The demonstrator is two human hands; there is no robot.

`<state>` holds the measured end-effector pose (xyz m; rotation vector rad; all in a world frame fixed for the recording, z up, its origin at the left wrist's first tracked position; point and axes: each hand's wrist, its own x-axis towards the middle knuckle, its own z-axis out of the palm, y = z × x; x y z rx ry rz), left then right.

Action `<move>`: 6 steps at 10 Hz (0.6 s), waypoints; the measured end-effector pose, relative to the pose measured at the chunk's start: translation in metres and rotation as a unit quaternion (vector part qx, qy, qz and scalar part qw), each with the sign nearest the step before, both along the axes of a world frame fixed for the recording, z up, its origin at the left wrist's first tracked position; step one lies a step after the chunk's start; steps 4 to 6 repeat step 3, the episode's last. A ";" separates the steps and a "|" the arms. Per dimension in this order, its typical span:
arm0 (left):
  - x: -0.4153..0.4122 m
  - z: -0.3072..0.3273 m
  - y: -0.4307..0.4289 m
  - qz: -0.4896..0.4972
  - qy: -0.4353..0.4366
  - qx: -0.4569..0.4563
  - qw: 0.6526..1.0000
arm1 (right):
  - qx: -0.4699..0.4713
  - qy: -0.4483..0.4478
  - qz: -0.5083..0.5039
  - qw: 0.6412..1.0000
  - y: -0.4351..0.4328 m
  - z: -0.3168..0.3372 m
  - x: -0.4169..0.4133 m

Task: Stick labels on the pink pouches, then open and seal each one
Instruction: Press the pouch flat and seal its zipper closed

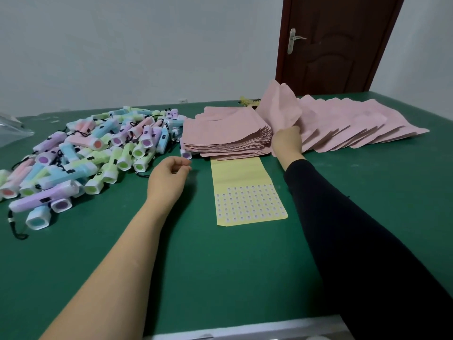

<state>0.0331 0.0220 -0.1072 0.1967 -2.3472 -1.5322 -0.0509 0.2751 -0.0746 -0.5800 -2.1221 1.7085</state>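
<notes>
A neat stack of pink pouches lies at the middle of the green table. To its right, a long fanned row of pink pouches spreads away. My right hand grips one pink pouch, lifted upright between the stack and the row. A yellow label sheet with several small white stickers on its near half lies in front of the stack, partly under it. My left hand hovers left of the sheet with fingers loosely curled and nothing visibly in it.
A big heap of pastel flashlights with black cords fills the left of the table. Clear plastic lies at the far left edge. A brown door stands behind the table. Something yellow sits behind the pouches.
</notes>
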 end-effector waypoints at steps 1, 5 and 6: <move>0.001 0.001 0.001 -0.006 -0.005 -0.010 1.000 | 0.252 -0.059 0.057 0.964 0.002 -0.008 0.004; 0.016 0.013 0.006 -0.019 0.000 0.025 0.999 | 0.060 -0.114 0.043 0.991 -0.001 0.015 0.033; 0.016 0.013 0.006 -0.019 0.000 0.025 0.999 | 0.060 -0.114 0.043 0.991 -0.001 0.015 0.033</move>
